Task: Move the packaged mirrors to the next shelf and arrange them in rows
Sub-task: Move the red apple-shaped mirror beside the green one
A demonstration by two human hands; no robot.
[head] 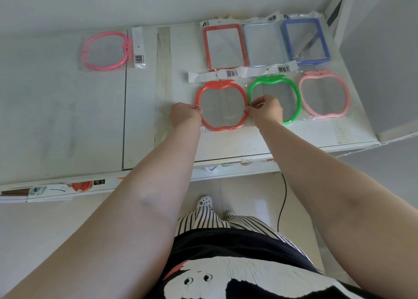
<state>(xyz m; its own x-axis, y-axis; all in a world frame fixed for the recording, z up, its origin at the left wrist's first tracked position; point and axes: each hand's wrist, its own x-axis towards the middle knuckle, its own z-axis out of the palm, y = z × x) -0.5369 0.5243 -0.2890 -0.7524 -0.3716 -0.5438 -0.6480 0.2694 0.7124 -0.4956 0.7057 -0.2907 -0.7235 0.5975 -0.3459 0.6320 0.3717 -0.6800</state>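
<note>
An orange apple-shaped packaged mirror (222, 128) lies flat on the right shelf (248, 145). My left hand (184, 114) pinches its left rim and my right hand (267, 111) pinches its right rim. Beside it lie a green apple mirror (291, 84) and a light pink apple mirror (324, 115). Behind them a back row holds a red rectangular mirror (207, 47), a pale blue one (263, 45) and a dark blue one (286, 38). One bright pink apple mirror (101, 67) lies alone on the left shelf (56, 117).
A vertical seam (124, 108) separates the two white shelves. A wall rises behind them and a white upright panel (384, 72) stands at the right end. Price-label strips run along the shelf fronts. A black cable (282, 203) hangs over the tiled floor.
</note>
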